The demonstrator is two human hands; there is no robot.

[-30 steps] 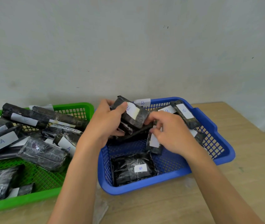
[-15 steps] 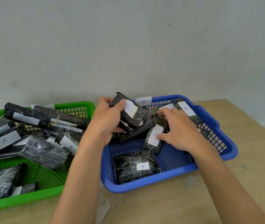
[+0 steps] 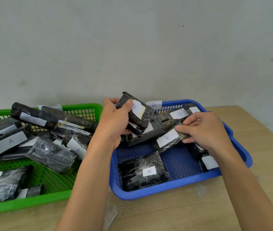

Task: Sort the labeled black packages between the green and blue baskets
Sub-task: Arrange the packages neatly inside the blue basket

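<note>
Green basket: it sits at the lower left of the frame, piled with black packages.
A-marked package: it lies at the basket's left edge, white label up; a second label with an A shows further right in the same pile.
Left hand: at centre frame, its fingers and thumb are clamped round a stack of packages held above the blue basket's far left corner.
Top package: it is uppermost in that grip, tilted, thumb on its white label.
Flat package: it lies in the blue basket's near left corner, its label reading B.
Blue basket: it stands right of centre, touching the green one.
Slanted package: B-labelled, it leans mid-basket.
Right hand: its fingertips pinch the slanted package's right end.
Table: light wood under both baskets.
</note>
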